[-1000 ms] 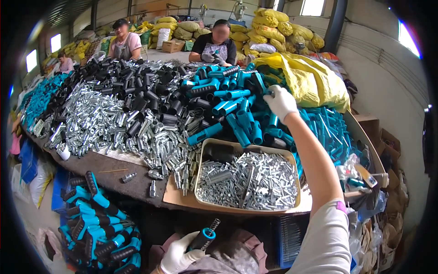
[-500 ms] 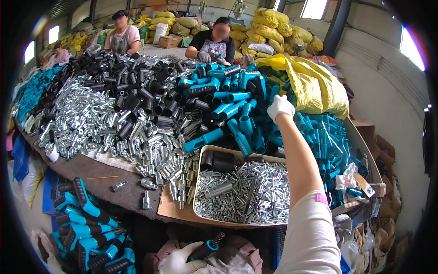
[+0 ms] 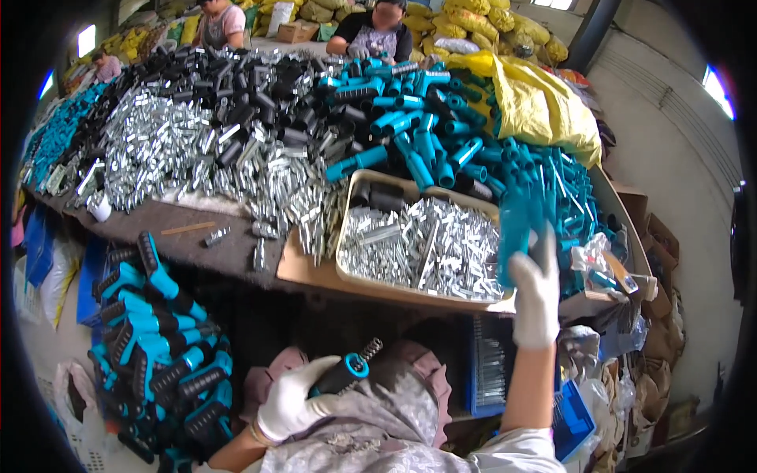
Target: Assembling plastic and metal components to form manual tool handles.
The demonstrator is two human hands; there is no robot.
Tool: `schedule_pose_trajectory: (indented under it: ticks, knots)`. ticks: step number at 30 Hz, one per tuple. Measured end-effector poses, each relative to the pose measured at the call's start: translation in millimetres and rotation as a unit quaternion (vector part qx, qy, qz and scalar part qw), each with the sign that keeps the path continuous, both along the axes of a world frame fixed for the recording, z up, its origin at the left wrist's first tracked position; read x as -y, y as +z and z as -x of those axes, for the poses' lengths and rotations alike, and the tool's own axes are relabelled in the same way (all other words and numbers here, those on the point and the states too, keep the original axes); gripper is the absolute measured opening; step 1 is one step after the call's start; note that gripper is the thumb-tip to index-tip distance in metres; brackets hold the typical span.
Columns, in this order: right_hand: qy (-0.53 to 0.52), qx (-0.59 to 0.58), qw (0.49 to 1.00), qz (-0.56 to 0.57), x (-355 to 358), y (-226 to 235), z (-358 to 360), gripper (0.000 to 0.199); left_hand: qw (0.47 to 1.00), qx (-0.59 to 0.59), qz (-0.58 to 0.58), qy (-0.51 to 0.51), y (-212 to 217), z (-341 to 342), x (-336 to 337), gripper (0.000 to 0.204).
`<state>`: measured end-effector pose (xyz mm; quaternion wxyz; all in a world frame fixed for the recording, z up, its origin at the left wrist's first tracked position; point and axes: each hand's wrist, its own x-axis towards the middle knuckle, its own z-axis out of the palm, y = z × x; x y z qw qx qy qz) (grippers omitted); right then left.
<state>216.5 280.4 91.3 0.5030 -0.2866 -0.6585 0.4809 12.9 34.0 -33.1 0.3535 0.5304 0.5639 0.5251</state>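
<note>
Low over my lap, my left hand (image 3: 293,400), in a white glove, is closed round a black and teal grip (image 3: 341,377). A coil spring (image 3: 371,349) sticks out of the grip's teal-rimmed end. My gloved right hand (image 3: 536,303) is past the right corner of a shallow metal tray (image 3: 426,293), holding a teal plastic handle shell (image 3: 516,225) upright; motion blurs the shell. Small metal pins (image 3: 457,244) fill the tray, along with a few black sleeves (image 3: 386,197). Behind it lies a heap of teal shells (image 3: 426,146).
Silver fittings (image 3: 158,146) and black sleeves cover the table's left and middle. Grips (image 3: 169,347) are piled low at the left. Blue bins (image 3: 486,370) stand below the table edge. A yellow sack (image 3: 544,102) lies at the far right; a co-worker (image 3: 374,35) sits opposite.
My right hand has drawn back from the teal heap toward me and now holds a teal shell. My view has tilted down, showing more of my left hand and its grip.
</note>
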Motion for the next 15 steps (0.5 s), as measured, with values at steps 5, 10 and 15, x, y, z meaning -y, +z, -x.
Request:
schedule_pose_trajectory:
  ticks: [5,10,15]
  knots:
    - [0.034,0.222,0.974,0.021,81,-84,-19,0.068,0.999,-0.034,0.01,-0.029,30,-6,3,0.065]
    - [-0.023,0.279,0.957,-0.071,104,-90,-14,0.07,0.991,-0.131,-0.019,-0.002,27,-8,11,0.058]
    - [-0.055,0.339,0.909,-0.235,101,-84,-18,0.073,0.971,-0.24,-0.004,0.012,26,-10,17,0.056]
